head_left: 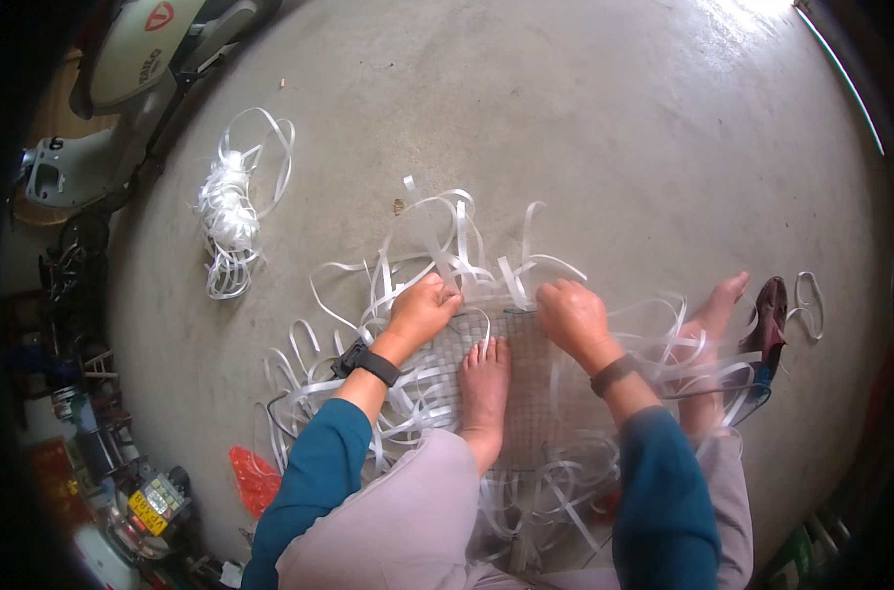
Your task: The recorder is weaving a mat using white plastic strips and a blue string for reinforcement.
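1. One grey concrete floor [584, 128] spreads under and around the woven mat [527, 393], with bright glare far beyond it.
2. Well to the mat's left, beyond it, stands a scooter [137, 74]; between the two lies a bundle of white strapping [229, 211].
3. Loose white strips curl around the mat, and a dark red shoe [768, 320] lies to its right.
4. Left hand [427, 310]: at the mat's far left corner, fingers closed on a strip [429, 236].
5. Right hand [575, 317]: near the mat's far right corner, fingers curled; blurred, so I cannot tell whether they grip anything.
6. Bare left foot [484, 388]: on the mat, between both hands.
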The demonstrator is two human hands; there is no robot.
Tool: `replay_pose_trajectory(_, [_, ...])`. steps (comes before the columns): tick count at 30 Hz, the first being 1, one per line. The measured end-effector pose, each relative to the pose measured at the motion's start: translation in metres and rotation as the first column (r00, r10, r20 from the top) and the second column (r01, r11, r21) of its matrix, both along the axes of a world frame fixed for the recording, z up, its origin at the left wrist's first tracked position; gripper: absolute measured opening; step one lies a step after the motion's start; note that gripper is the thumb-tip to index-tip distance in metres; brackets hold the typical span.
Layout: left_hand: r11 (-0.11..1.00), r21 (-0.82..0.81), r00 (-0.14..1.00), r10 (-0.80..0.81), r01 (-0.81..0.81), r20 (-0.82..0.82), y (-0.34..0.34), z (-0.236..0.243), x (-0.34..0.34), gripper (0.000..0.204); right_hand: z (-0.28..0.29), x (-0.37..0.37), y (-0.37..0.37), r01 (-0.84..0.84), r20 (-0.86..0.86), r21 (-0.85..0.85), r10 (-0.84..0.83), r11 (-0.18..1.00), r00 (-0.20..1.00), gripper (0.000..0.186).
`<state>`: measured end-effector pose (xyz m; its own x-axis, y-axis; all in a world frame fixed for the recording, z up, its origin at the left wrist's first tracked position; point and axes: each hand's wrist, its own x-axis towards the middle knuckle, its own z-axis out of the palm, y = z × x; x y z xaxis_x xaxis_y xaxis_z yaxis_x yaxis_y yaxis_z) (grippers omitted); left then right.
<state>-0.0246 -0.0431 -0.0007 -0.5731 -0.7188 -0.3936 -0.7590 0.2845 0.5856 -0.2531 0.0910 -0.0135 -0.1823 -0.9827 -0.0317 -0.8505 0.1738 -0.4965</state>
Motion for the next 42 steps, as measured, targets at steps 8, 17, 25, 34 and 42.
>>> replay_pose_trajectory(8, [0.998,0.057,0.999,0.005,-0.007,0.032,-0.003,-0.003,-0.001,0.021,0.005,0.011,-0.007,-0.033,0.021,-0.075,0.035,0.997,0.999,0.005])
replay_pose_trajectory(17, [0.991,0.129,0.999,-0.015,0.019,-0.033,-0.008,-0.009,0.006,0.025,-0.009,0.02,-0.016,0.09,0.114,0.045,-0.095,0.995,0.989,0.008])
replay_pose_trajectory(25, [0.908,0.367,0.929,0.296,-0.202,-0.222,-0.007,0.013,0.018,0.028,-0.012,0.019,-0.017,0.102,0.114,0.066,-0.109,0.993,0.987,0.009])
replay_pose_trajectory(34, [0.662,0.6,0.508,0.741,-0.449,-0.438,-0.001,0.048,0.025,0.041,-0.006,0.021,-0.018,0.132,0.125,0.124,-0.148,0.983,0.981,0.01])
replay_pose_trajectory(42, [0.676,0.516,0.355,0.726,-0.525,-0.589,0.006,0.078,0.026,0.055,-0.008,0.021,-0.017,0.111,0.122,0.103,-0.124,0.988,0.985,0.009])
